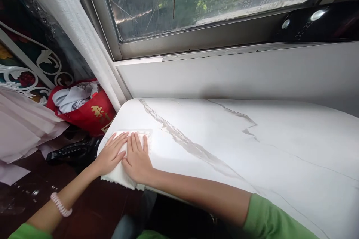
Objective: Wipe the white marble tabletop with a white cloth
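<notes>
A white cloth (120, 179) lies flat at the left end of a white marble-look tabletop (238, 142), its near edge hanging over the table's rim. My left hand (110, 153) presses palm-down on the cloth with fingers spread. My right hand (137, 158) lies flat beside it on the same cloth, fingers together and touching the left hand. Both arms reach in from below, in green sleeves; a pink coil band (60, 204) sits on my left wrist.
A white wall and a window (196, 0) rise behind the table. A white curtain (81, 33) hangs at the left. On the dark floor to the left stand a red bag (92, 114) of clothes, a black bag (73, 151) and pale fabric (22, 127).
</notes>
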`<control>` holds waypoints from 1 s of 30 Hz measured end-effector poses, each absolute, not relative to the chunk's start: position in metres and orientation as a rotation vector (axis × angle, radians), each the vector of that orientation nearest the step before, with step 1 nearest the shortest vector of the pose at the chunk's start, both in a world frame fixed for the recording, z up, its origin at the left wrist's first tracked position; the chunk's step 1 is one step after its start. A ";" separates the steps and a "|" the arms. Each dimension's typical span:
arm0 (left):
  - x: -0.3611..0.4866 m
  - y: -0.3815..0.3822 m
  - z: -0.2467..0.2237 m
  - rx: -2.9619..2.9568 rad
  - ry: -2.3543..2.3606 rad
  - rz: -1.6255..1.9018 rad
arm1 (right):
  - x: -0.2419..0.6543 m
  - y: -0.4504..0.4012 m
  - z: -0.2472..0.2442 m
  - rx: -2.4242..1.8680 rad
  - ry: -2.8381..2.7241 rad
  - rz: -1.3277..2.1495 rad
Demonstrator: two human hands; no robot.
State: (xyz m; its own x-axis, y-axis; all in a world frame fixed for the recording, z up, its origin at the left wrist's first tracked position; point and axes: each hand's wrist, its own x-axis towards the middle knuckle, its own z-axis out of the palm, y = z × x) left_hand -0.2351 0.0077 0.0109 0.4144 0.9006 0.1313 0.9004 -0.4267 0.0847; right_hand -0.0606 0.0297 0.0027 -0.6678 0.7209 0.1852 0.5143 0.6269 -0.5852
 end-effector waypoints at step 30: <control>-0.270 0.286 0.000 2.606 1.586 0.410 | -0.107 0.285 -0.022 -1.235 -2.314 0.302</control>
State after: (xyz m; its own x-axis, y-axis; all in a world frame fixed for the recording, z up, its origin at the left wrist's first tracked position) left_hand -0.2700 0.2863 -0.0001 0.4342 0.8800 0.1926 0.8631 -0.4676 0.1908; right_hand -0.1066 0.2849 -0.0222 -0.4661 0.8245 0.3208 0.7145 0.5647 -0.4132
